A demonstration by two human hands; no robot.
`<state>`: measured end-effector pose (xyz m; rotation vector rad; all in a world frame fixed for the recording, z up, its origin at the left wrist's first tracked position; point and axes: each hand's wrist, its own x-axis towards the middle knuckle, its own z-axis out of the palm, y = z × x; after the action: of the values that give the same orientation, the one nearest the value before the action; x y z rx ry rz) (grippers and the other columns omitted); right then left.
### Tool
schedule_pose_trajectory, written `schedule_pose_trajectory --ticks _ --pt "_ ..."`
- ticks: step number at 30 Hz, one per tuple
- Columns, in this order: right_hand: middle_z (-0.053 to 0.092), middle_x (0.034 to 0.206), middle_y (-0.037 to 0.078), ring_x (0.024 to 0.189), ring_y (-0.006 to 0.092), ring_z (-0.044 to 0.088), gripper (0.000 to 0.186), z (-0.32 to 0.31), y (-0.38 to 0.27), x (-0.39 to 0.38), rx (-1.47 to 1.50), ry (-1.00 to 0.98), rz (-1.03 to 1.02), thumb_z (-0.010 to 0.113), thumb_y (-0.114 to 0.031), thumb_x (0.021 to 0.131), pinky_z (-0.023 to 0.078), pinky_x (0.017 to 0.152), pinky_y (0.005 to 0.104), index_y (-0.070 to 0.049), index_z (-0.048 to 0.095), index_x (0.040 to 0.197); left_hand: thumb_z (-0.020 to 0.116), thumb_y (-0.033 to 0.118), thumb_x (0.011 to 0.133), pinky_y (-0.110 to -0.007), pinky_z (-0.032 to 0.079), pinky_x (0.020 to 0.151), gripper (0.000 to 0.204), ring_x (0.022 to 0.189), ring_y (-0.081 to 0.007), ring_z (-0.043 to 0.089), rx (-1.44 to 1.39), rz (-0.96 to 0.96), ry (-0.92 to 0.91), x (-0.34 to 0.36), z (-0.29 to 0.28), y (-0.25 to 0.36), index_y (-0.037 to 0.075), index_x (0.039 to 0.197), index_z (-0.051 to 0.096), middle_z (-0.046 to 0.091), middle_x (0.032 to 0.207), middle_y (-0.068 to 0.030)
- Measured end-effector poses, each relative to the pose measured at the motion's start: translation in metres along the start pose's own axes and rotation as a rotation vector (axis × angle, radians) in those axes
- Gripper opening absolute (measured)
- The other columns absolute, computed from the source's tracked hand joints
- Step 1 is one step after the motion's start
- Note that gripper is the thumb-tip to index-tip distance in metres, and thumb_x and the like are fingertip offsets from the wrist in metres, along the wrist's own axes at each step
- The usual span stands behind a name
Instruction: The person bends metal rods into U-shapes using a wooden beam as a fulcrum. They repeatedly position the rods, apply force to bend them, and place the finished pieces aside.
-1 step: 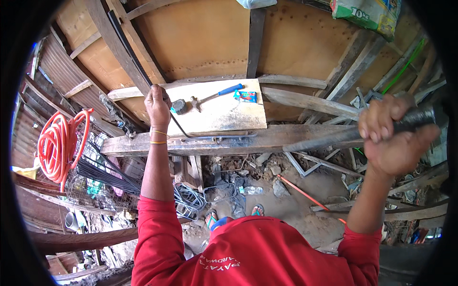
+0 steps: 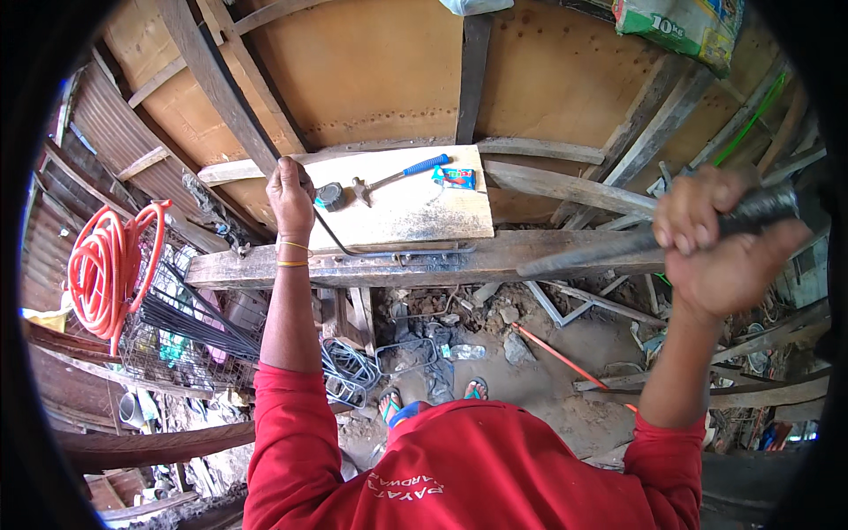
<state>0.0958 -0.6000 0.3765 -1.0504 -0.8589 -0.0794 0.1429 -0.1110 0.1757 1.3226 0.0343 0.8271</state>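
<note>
My left hand point(image 2: 289, 190) is closed round a thin dark metal rod point(image 2: 331, 237). Below the hand the rod slants down, then bends to run along the top of a thick wooden beam point(image 2: 362, 272), beside small metal pegs. My right hand point(image 2: 720, 234), a little blurred, grips a dark grey pipe point(image 2: 601, 256); the pipe's tapered end points left, over the beam. Past the beam lies a pale board point(image 2: 402, 221) bearing a blue-handled hammer point(image 2: 389, 179), a round black tape measure point(image 2: 330, 196) and a small blue packet point(image 2: 454, 178).
A coil of orange hose point(image 2: 102, 274) hangs at left above a wire basket with long dark rods point(image 2: 216, 314). Bundled grey wire point(image 2: 351, 375) lies below the beam. Rubble, an orange pole point(image 2: 556, 358) and wooden framing point(image 2: 565, 190) are at right. A green-and-white sack point(image 2: 676, 35) hangs above.
My right hand and the pipe have shifted slightly left. My left hand stays in nearly the same place; the rod's upper part now stands out less against the wooden post.
</note>
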Motion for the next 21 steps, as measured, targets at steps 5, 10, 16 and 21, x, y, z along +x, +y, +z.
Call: schedule_pose_trajectory --ticks 5,10,16,21 --pt "0.047 0.061 0.002 0.052 0.0143 0.044 0.080 0.023 0.073 0.031 0.092 0.035 -0.005 0.042 -0.085 0.088 0.040 0.052 0.0313 -0.006 0.055 0.088 0.051 0.044 0.107 -0.025 0.028 0.044 0.047 0.049 -0.0054 0.035 -0.025 -0.034 0.007 -0.005 -0.013 -0.006 0.012 0.073 0.047 0.039 0.059 0.0052" --pt "0.045 0.062 0.002 0.054 0.0153 0.044 0.074 0.032 0.112 0.049 0.045 0.062 0.028 0.045 -0.082 0.089 0.039 0.055 0.0317 -0.008 0.056 0.089 0.053 0.037 0.108 -0.023 0.028 0.045 0.042 0.050 -0.0027 0.036 -0.038 0.003 0.017 0.002 -0.008 -0.012 0.014 0.073 0.048 0.041 0.061 0.0079" --pt "0.045 0.061 0.002 0.054 0.0148 0.045 0.073 0.031 0.146 0.054 0.085 0.075 0.089 0.048 -0.079 0.090 0.040 0.055 0.0313 -0.007 0.054 0.090 0.055 0.037 0.107 -0.022 0.030 0.046 0.040 0.052 -0.0024 0.037 0.037 -0.049 0.082 0.010 -0.002 -0.010 0.013 0.075 0.050 0.043 0.063 0.0076" --pt "0.048 0.060 0.003 0.055 0.0136 0.047 0.068 0.018 0.171 0.050 0.107 0.063 0.107 0.052 -0.073 0.093 0.041 0.055 0.0304 -0.005 0.054 0.089 0.054 0.039 0.107 -0.023 0.031 0.045 0.041 0.051 -0.0025 0.037 0.033 -0.058 0.068 0.010 0.002 -0.005 0.013 0.075 0.050 0.042 0.063 0.0074"
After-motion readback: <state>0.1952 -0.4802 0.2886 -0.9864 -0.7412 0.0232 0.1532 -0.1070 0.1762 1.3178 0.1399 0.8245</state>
